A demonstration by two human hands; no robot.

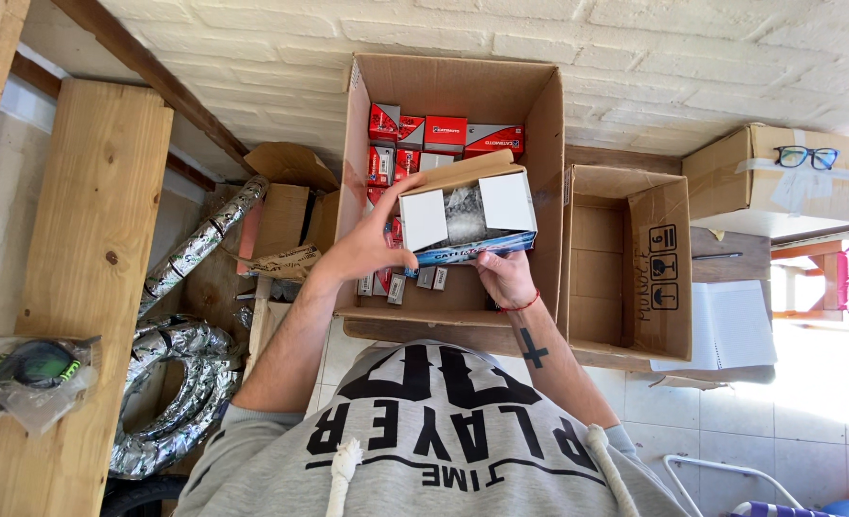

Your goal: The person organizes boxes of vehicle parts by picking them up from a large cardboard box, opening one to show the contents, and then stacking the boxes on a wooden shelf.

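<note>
Small opened carton point(468, 213), white flaps up, grey contents: gripped by left hand point(362, 251) at its side, right hand point(506, 278) beneath. Below both hands: large cardboard box point(539, 124) holding red packets point(444, 132). Right of right hand: smaller brown box point(659, 278).

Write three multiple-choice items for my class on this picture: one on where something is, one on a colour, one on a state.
1. Where do the eyeglasses lie?
A. On the taped closed carton at right
B. Inside the empty carton
C. On the wooden plank

2. What colour are most of the small boxes packed in the big carton?
A. Green
B. Red
C. Yellow

3. In what state is the small box that the hands hold?
A. Taped shut
C. Crushed flat
B. Open, flaps up

Answers:
1 A: the dark frames rest on the closed carton's top.
2 B: the rows at the back of the carton are red.
3 B: the left hand and right hand hold it with its white flaps spread, a wrapped item showing inside.
</note>
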